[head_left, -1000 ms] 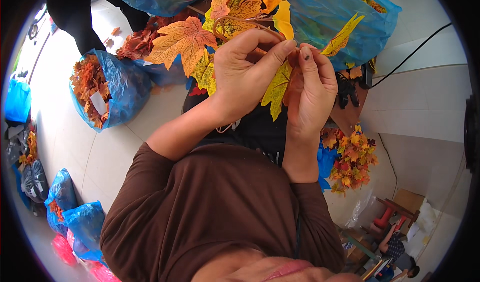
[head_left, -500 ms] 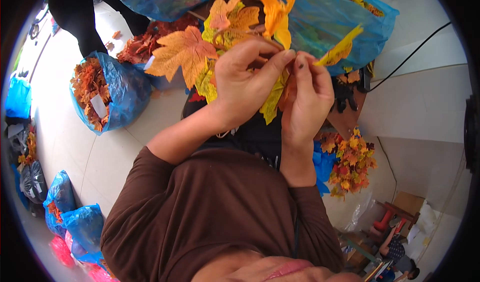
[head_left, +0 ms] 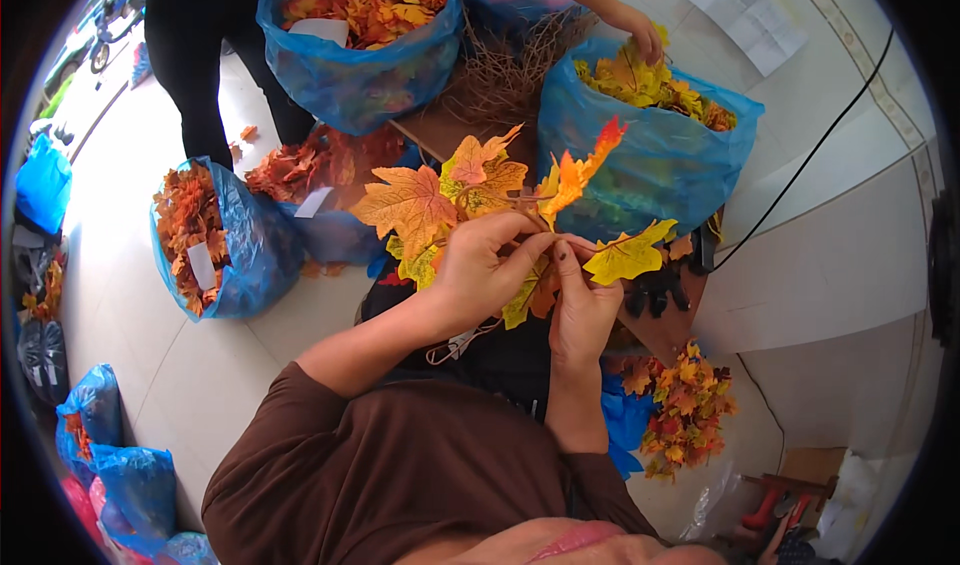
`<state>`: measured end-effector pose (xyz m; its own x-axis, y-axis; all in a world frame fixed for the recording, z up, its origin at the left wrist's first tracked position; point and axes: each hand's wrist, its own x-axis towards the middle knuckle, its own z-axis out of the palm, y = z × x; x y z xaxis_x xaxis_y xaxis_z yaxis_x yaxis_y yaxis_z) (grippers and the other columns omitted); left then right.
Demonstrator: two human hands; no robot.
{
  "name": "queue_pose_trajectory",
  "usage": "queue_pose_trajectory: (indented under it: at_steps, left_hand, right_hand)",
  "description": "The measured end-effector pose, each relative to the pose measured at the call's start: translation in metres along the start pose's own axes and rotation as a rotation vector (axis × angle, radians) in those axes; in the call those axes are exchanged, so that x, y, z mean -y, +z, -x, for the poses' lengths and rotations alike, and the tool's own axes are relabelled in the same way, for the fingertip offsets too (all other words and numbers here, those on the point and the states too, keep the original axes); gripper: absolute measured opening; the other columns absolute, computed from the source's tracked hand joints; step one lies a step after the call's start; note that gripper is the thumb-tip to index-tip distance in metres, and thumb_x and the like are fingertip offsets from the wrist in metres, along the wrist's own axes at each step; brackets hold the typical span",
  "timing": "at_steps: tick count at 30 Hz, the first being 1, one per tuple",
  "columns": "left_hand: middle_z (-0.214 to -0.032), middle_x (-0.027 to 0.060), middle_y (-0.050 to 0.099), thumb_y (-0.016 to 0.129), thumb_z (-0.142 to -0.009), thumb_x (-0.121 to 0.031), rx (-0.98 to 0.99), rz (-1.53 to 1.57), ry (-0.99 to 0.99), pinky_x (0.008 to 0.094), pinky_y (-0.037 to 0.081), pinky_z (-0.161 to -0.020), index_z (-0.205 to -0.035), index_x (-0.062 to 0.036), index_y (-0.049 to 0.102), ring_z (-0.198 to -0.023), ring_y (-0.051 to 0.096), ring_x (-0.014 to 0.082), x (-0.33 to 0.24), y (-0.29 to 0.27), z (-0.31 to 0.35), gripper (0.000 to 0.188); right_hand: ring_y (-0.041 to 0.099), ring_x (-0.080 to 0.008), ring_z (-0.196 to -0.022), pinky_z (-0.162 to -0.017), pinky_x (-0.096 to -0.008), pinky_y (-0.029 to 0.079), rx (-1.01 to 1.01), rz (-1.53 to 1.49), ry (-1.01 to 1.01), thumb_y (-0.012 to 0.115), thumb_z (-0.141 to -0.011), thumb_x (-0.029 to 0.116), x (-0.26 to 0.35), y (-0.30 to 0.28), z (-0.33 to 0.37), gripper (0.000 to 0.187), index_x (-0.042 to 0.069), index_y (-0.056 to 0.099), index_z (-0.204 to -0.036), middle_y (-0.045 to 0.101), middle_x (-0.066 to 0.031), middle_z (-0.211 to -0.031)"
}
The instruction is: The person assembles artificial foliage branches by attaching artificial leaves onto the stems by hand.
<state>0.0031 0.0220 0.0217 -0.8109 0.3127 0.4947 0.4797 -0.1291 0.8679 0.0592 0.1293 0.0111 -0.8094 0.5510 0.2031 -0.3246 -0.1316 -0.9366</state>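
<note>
A bunch of artificial maple leaves on a brown twig-like stem is held in front of my chest. My left hand is closed around the stem. Orange leaves and a yellow-orange leaf stick out above it. Thumb and forefinger of my right hand are pinched against the left fingertips. From the right fingers a yellow leaf points to the right, its short stalk between them. The exact joint between stalk and stem is hidden by my fingertips. More yellow and orange leaves hang below the hands.
Blue bags of orange leaves and yellow leaves stand ahead, with brown twigs between them. Another person's hand reaches into the yellow-leaf bag. A rust-leaf bag stands left; a leaf bunch hangs right. A black cable runs along the right.
The scene has shifted lower in view, showing more bags and another person's hand ahead. The yellow leaf at my right hand has turned flatter. Both hands stay pinched together.
</note>
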Motion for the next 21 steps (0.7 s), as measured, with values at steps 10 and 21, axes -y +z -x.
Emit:
queue_pose_trajectory:
  at_steps: [10,21]
  left_hand:
    - [-0.069,0.01,0.057,0.061,-0.074,0.002,-0.083,-0.117,0.13,0.0232,0.044,-0.052,-0.075,0.0037,0.056,-0.058,0.056,0.0142,0.004,0.009,0.001,0.005]
    - [-0.071,0.0059,0.056,0.059,-0.077,0.002,-0.032,-0.127,0.108,0.0202,0.04,-0.052,-0.075,0.0026,0.053,-0.059,0.051,0.0073,0.002,0.014,0.012,0.006]
  right_hand:
    - [0.053,-0.0073,-0.081,-0.074,-0.0199,0.042,-0.012,-0.02,-0.1,0.055,-0.082,-0.003,-0.009,0.006,0.007,0.015,-0.002,0.057,-0.097,0.058,-0.0035,-0.089]
    - [0.052,-0.0069,-0.08,-0.072,-0.0194,0.042,-0.061,-0.172,-0.095,0.053,-0.085,0.001,-0.007,0.009,0.015,0.01,-0.003,0.056,-0.093,0.057,-0.004,-0.09]
